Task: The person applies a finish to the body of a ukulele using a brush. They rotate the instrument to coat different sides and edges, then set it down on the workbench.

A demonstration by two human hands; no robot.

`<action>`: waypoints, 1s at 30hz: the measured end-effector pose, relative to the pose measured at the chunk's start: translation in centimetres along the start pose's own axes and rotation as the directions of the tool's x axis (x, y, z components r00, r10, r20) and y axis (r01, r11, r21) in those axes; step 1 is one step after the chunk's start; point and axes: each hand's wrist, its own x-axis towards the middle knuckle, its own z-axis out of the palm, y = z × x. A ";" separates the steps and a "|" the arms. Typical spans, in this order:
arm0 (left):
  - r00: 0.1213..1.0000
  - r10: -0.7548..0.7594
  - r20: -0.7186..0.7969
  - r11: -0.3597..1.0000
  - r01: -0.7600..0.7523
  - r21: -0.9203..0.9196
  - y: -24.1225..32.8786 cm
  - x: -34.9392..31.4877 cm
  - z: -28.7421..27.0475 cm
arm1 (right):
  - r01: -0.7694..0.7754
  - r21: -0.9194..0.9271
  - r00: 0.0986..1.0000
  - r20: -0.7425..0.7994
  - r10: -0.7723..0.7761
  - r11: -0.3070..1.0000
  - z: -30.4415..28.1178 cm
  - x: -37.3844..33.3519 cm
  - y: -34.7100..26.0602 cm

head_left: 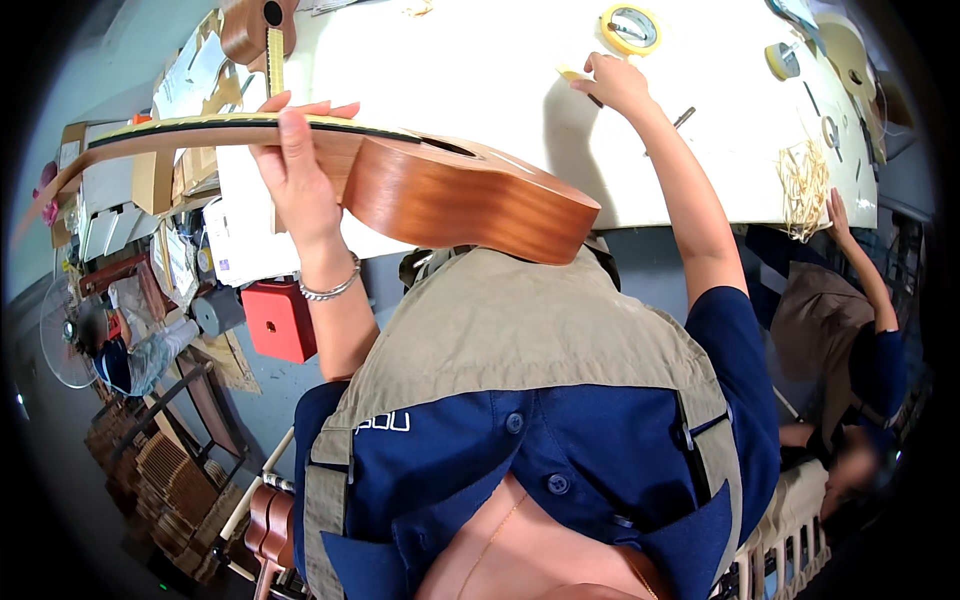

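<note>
A brown wooden ukulele [470, 205] lies tilted on its side across my front, its body against my apron and its neck pointing left. My left hand [298, 170] is wrapped round the neck, the thumb on the near side and fingertips showing beyond the pale-edged fretboard. Over the white table [450, 60], my right hand [618, 85] pinches a small slim thing [570, 73] with a yellowish end and a dark end; its kind I cannot make out. Just beyond that hand lies a yellow tape roll [632, 49] with small items inside its ring.
Another ukulele [250, 38] lies at the far left. A dark slim tool [685, 117], a bundle of pale strips [803, 190] and a second tape roll [778, 62] are on the right. A red box [278, 320] stands below the table. A co-worker [860, 340] sits at right.
</note>
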 end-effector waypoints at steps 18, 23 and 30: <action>0.999 -0.022 0.024 0.999 0.023 -0.049 -0.8 -0.3 0.3 | 0.657 -0.455 0.711 0.107 -0.695 0.601 -1.1 1.1 2.8; 0.998 -0.058 -0.010 0.995 0.057 -0.082 -1.3 -0.6 -0.1 | 0.642 -0.239 0.766 0.159 -0.623 0.728 -1.9 1.5 2.4; 0.993 -0.115 -0.028 0.993 0.115 -0.015 -1.2 -1.5 1.1 | 0.427 0.570 0.888 -0.118 -0.445 0.701 -6.6 -3.5 -6.5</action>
